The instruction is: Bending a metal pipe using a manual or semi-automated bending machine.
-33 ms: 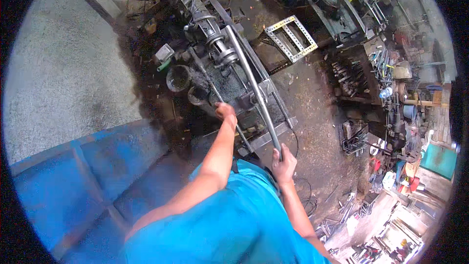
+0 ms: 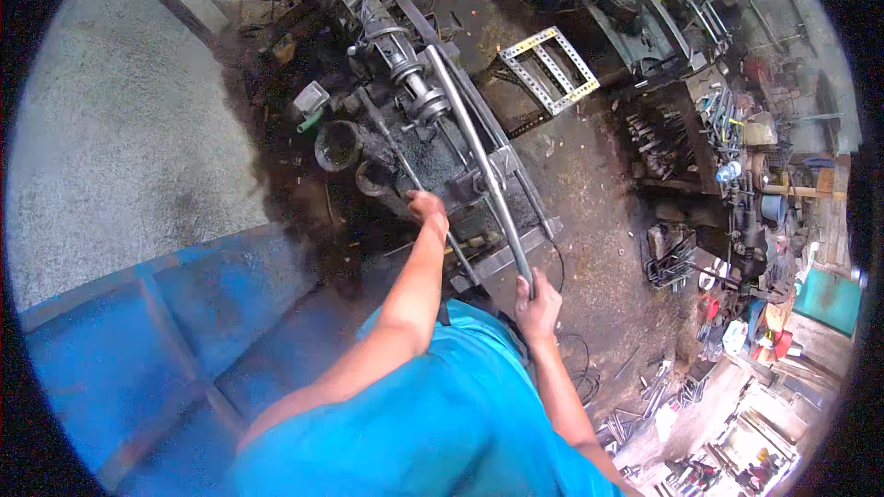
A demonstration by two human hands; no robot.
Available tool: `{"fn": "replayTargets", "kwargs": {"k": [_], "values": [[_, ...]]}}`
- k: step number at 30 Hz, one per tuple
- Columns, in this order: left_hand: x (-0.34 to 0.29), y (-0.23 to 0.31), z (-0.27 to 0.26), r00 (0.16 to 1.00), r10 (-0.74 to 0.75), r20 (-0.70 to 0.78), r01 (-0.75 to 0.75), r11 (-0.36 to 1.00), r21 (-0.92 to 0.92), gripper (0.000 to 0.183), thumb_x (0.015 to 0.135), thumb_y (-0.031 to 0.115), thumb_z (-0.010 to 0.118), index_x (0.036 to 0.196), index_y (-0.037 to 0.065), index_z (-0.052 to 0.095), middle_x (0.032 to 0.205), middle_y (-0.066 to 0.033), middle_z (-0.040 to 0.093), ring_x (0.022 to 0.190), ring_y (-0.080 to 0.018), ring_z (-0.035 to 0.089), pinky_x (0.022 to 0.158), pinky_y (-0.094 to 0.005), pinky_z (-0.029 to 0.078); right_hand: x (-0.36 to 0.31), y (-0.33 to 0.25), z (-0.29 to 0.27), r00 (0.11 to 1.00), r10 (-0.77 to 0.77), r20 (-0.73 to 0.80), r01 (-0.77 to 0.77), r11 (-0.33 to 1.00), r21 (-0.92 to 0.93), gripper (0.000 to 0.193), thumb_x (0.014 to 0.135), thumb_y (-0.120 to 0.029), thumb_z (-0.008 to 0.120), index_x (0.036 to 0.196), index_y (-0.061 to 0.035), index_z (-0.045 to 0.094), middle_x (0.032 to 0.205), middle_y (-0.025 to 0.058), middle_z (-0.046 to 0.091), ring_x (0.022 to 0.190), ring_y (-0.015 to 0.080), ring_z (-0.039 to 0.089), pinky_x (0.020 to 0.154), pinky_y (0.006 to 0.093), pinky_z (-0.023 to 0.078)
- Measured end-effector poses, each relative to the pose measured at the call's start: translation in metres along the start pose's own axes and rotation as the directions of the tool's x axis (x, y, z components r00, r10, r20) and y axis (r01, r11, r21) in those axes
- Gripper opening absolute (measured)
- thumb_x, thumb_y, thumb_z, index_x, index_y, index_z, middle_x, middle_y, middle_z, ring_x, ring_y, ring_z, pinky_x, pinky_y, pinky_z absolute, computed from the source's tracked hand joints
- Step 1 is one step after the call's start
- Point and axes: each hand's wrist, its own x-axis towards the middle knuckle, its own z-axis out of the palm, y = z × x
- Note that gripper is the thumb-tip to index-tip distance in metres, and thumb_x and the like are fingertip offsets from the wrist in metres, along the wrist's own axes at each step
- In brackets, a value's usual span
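Note:
My left hand point(image 2: 427, 207) is closed around a thin dark metal rod point(image 2: 391, 145). The rod slants along the near left side of a greasy metal machine point(image 2: 396, 64), and its lower end comes out below my fist. On the right, my right hand point(image 2: 539, 306) grips the near end of a long, smooth grey pipe point(image 2: 479, 152). This pipe runs up and away over the machine's frame, just right of its shiny round collars point(image 2: 426, 103). Dark metal shavings point(image 2: 440, 158) lie between rod and pipe. Two round cups point(image 2: 337, 145) sit left of the rod.
A perforated metal frame point(image 2: 552, 74) rests on the floor beyond the machine. Racks of metal parts point(image 2: 658, 143) and cluttered shelves line the right. A large blue panel point(image 2: 138, 340) stands at lower left. Cable point(image 2: 580, 368) lies near my right forearm.

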Motion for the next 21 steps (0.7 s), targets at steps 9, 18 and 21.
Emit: {"fn": "replayTargets", "kwargs": {"k": [9, 18, 21], "values": [[-0.05, 0.074, -0.114, 0.883, 0.187, 0.431, -0.285, 0.943, 0.174, 0.071, 0.095, 0.052, 0.022, 0.094, -0.008, 0.062, 0.103, -0.0276, 0.062, 0.099, -0.0436, 0.059, 0.086, -0.0494, 0.044, 0.006, -0.007, -0.004, 0.968, 0.198, 0.154, -0.17, 0.97, -0.173, 0.029, 0.084, -0.028, 0.065, 0.079, -0.0025, 0.051, 0.06, 0.0216, 0.055, 0.057, 0.0427, 0.056, 0.05, 0.0493, 0.041], [0.089, 0.239, -0.223, 0.353, 0.923, -0.154, -0.915, 0.375, 0.151, 0.034, 0.096, 0.028, 0.039, 0.098, -0.004, 0.052, 0.097, -0.0264, 0.056, 0.091, -0.0434, 0.054, 0.077, -0.0502, 0.042, 0.008, -0.016, -0.002, 0.944, 0.295, 0.149, -0.261, 0.942, -0.213, 0.027, 0.075, -0.021, 0.069, 0.069, -0.0007, 0.051, 0.061, 0.0224, 0.051, 0.063, 0.0438, 0.052, 0.059, 0.0474, 0.041], [0.106, 0.268, -0.228, 0.378, 0.925, 0.039, -0.898, 0.357, 0.258, 0.037, 0.094, 0.031, 0.042, 0.103, -0.003, 0.051, 0.107, -0.0248, 0.054, 0.094, -0.0432, 0.055, 0.081, -0.0494, 0.042, -0.001, 0.0, 0.002, 0.974, 0.219, 0.06, -0.196, 0.945, -0.262, 0.016, 0.066, -0.011, 0.066, 0.07, -0.0013, 0.053, 0.061, 0.0227, 0.052, 0.063, 0.0442, 0.053, 0.06, 0.049, 0.041]]}}
